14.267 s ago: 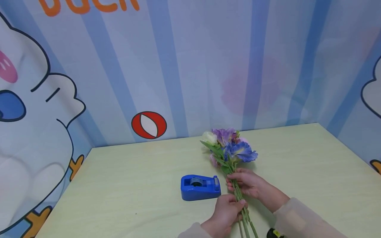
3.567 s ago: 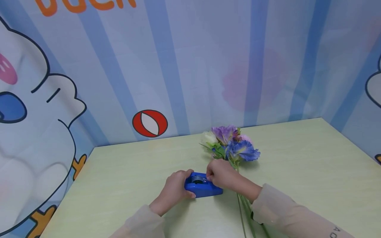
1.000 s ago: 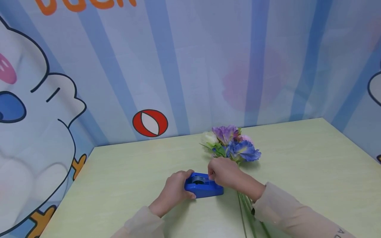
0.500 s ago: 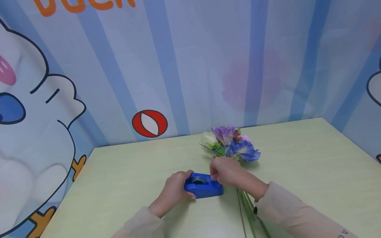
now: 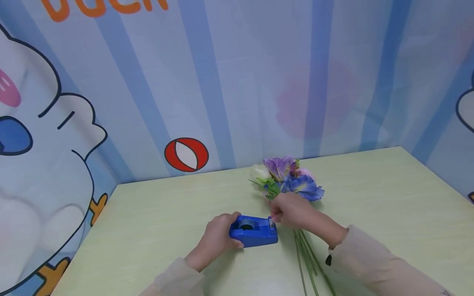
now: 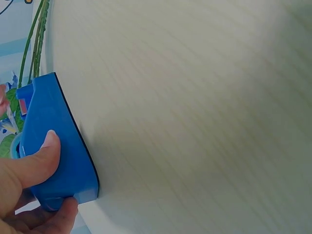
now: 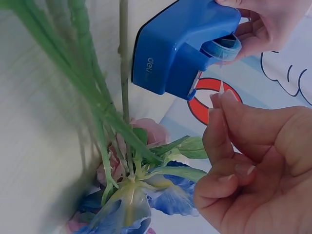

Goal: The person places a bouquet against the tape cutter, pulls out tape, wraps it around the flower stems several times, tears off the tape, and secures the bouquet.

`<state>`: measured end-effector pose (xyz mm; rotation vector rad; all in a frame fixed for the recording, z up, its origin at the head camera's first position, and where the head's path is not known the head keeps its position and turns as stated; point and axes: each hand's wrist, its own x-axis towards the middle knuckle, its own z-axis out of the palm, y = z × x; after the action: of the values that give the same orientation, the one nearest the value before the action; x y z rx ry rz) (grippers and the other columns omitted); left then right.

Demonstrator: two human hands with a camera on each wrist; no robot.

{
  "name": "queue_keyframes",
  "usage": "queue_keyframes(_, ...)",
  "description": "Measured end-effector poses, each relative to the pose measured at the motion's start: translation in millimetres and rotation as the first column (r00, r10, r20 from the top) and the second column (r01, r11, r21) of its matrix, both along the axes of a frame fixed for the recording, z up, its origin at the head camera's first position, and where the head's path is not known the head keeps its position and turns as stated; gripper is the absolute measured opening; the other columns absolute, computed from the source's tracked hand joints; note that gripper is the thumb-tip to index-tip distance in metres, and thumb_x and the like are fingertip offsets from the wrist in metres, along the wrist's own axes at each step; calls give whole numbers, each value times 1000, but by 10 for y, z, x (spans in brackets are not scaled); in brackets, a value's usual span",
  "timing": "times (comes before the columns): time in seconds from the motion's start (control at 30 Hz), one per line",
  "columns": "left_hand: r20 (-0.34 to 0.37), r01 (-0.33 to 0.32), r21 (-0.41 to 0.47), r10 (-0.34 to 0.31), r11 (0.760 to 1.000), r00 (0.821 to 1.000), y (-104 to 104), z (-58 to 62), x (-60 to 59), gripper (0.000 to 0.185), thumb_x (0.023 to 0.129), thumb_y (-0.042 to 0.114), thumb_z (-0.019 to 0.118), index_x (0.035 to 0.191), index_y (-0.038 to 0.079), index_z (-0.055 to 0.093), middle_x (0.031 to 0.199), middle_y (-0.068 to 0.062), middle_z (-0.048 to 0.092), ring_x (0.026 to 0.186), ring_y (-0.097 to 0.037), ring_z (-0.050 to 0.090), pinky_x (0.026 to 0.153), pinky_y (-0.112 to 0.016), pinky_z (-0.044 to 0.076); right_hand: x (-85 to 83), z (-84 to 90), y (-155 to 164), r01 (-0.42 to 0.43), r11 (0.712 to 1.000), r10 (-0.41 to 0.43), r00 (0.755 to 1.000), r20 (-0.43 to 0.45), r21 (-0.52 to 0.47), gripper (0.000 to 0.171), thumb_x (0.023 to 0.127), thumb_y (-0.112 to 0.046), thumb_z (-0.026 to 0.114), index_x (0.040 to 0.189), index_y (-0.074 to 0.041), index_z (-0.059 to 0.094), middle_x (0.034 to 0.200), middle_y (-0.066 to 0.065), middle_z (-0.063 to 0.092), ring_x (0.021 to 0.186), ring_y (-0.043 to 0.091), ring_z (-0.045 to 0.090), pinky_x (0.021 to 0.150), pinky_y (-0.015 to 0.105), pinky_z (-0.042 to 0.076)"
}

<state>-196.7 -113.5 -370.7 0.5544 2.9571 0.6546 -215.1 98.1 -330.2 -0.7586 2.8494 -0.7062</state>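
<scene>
Left hand [image 5: 218, 234] clamps the blue dispenser [image 5: 253, 232] mid-frame; right hand [image 5: 290, 211] pinches flimsy, sticky-looking tape [image 7: 222, 73] by its end.

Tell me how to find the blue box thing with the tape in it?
Look at the pale green table. In its middle, left of the flowers, sits the tape dispenser, gripped by the left hand. It is the only solid blue plastic block there.

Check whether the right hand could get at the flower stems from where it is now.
Probably yes. The right hand pinches tape at the blue tape dispenser, and the flower stems lie uncovered on the table just beneath its wrist.
</scene>
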Motion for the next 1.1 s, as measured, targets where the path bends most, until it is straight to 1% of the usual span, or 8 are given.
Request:
queue_keyframes(0.27, 9, -16, -4, 16, 1000, 1000, 13, -20, -20, 68, 65, 20, 86, 124, -1, 57, 116, -18, 61, 105, -32, 57, 91, -49, 45, -11, -26, 49, -40, 999, 39, 999, -25, -23, 24, 82, -3, 70, 60, -10, 61, 56, -7, 50, 54, 10, 41, 50, 24, 36)
queue_keyframes(0.4, 15, -15, -2, 15, 1000, 1000, 23, -23, -23, 68, 65, 19, 85, 124, 0, 56, 117, -18, 61, 106, -32, 57, 91, -48, 45, -8, -10, 89, -33, 999, 32, 999, -13, -24, 23, 82, -1, 68, 61, -9, 62, 57, -6, 50, 54, 10, 40, 51, 24, 36)
queue_keyframes(0.5, 12, -11, -1, 11, 1000, 1000, 19, -14, -17, 69, 65, 19, 86, 124, -1, 56, 116, -18, 61, 106, -32, 57, 90, -48, 45, -10, 1, 141, -24, 999, 24, 1000, 5, -32, 21, 83, -1, 67, 64, -9, 63, 60, -6, 53, 56, 10, 42, 52, 24, 38)
queue_keyframes(0.67, 6, -7, 2, 7, 1000, 1000, 6, 3, -1, 69, 65, 19, 86, 123, -2, 56, 116, -19, 61, 106, -32, 57, 90, -50, 45, -21, -2, 240, -35, 998, 36, 999, 23, -43, 16, 84, -3, 67, 69, -9, 66, 64, -5, 57, 57, 10, 45, 54, 26, 41)
queue_keyframes(0.83, 11, -15, 9, 14, 1000, 1000, 4, -15, -8, 69, 65, 19, 86, 124, -2, 56, 116, -18, 61, 106, -32, 57, 91, -49, 45, -16, 1, 282, -29, 999, 31, 998, 54, -39, 13, 85, -5, 67, 72, -9, 67, 67, -5, 58, 60, 10, 48, 56, 27, 44)
queue_keyframes(1.1, 15, -20, 14, 20, 1000, 1000, 0, -19, -8, 68, 65, 19, 85, 124, -1, 56, 116, -18, 61, 106, -32, 57, 91, -48, 45, -10, 18, 310, -46, 998, 48, 997, 53, -47, 12, 84, -6, 68, 73, -8, 68, 67, -5, 59, 60, 9, 48, 56, 26, 44)
